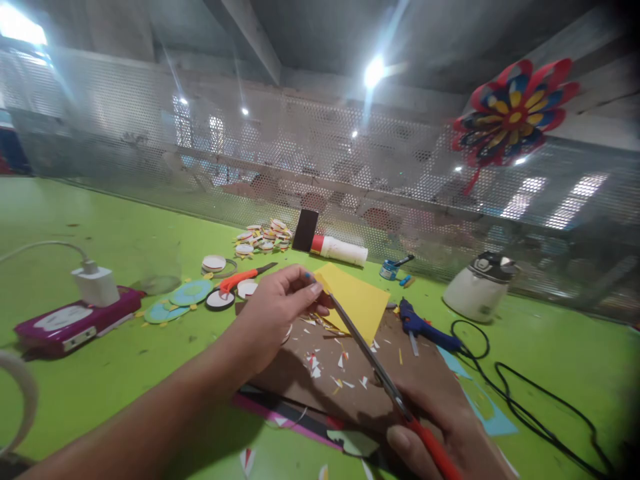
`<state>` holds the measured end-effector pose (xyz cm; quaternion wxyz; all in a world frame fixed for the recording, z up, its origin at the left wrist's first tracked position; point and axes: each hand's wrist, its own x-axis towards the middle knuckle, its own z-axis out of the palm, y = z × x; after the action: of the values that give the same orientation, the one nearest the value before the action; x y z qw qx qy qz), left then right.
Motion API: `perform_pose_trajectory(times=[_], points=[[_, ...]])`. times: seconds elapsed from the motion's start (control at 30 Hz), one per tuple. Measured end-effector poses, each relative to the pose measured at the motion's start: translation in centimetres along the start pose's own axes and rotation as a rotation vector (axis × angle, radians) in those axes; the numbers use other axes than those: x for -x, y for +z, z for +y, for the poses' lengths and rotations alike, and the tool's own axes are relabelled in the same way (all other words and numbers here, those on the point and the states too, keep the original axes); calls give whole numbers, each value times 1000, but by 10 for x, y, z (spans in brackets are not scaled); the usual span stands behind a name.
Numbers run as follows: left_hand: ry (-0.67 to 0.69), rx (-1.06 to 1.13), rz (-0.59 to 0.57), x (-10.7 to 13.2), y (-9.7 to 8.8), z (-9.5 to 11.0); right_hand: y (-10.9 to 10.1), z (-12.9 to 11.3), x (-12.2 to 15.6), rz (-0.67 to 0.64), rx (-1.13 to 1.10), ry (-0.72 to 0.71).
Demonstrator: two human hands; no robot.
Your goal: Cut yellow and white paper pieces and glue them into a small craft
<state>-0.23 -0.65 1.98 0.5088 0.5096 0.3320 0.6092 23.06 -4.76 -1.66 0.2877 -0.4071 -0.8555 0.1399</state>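
My left hand (273,310) pinches the left corner of a yellow paper sheet (357,300) between thumb and fingers. In my right hand (450,427) is a pair of red-handled scissors (370,357). Their long blades point up and left, with the tips at the paper's edge near my left fingertips. Whether the blades are parted there is hard to make out. Under the paper lies a brown board (300,370), strewn with small white, red and yellow paper scraps (314,365).
A blue glue gun (425,330) with a black cord lies right. Orange-handled scissors (240,277), light-blue paper discs (191,292) and a purple power strip (75,323) are left. Behind stand a heap of paper pieces (265,237), a white-and-red bottle (343,251) and a jar (389,269).
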Motion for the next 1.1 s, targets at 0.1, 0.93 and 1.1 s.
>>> perform_pose_trajectory(times=[0.1,0.93,1.1], points=[[-2,-1,13,0,2,2,0,0,0,-2,2,4],[-23,-25,49,2,4,5,5,4,5,2,50,58],[-25,-22,50,2,4,4,2,4,3,-12,65,45]])
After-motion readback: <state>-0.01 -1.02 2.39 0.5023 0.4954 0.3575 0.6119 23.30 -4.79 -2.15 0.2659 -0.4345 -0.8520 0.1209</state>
